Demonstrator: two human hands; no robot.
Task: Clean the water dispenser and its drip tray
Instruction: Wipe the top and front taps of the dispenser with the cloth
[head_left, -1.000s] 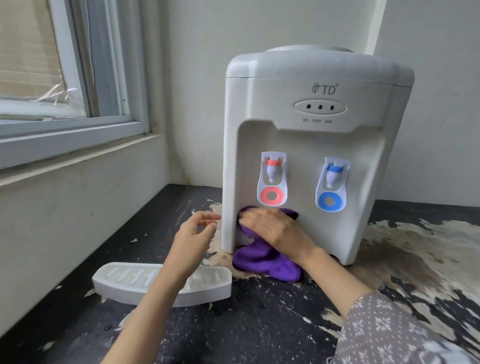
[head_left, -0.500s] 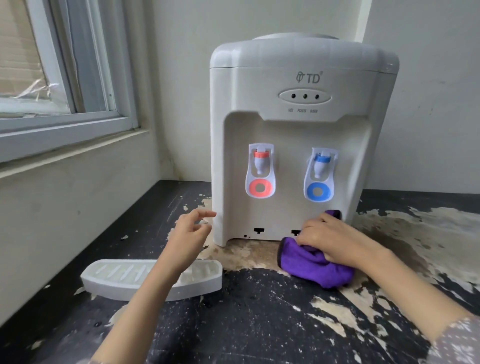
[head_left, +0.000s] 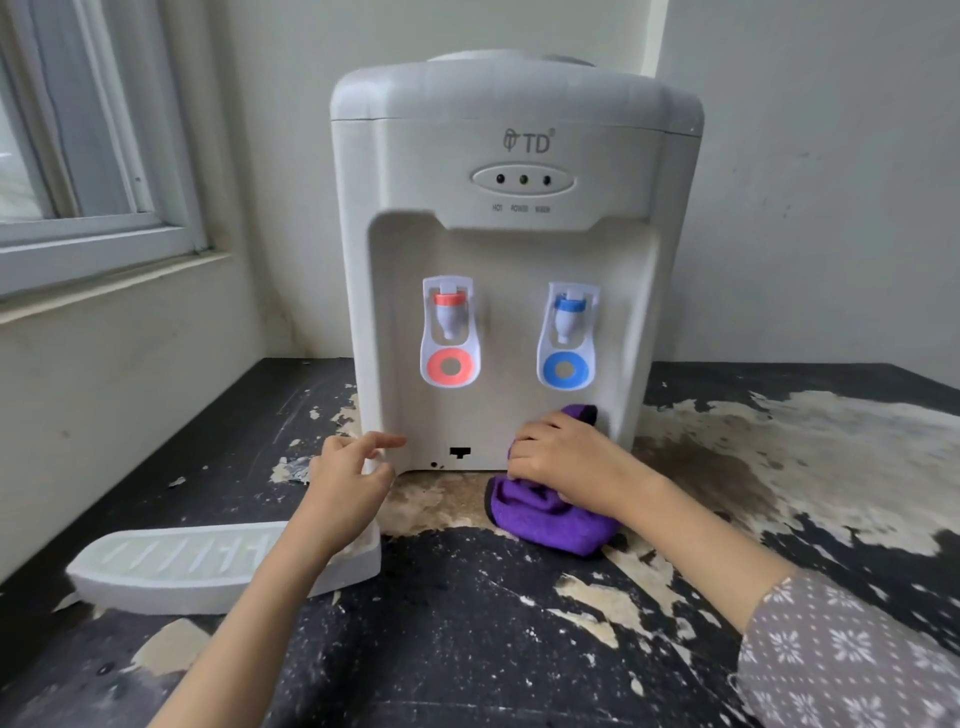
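A white tabletop water dispenser (head_left: 514, 171) stands in the middle against the wall, with a red tap (head_left: 448, 312) and a blue tap (head_left: 567, 317). My right hand (head_left: 563, 460) presses a purple cloth (head_left: 550, 519) against the dispenser's lower front, under the blue tap. My left hand (head_left: 345, 480) rests at the dispenser's lower left corner, fingers apart, index finger touching the casing. The white drip tray (head_left: 171, 564) lies detached on the counter at the left, partly behind my left forearm.
The dark counter (head_left: 467, 623) has worn, peeling pale patches. A window (head_left: 88, 156) and its sill run along the left wall. A pale wall stands close behind the dispenser.
My right hand has swept the purple cloth from under the red tap to under the blue tap. My left hand has shifted closer to the dispenser's left corner.
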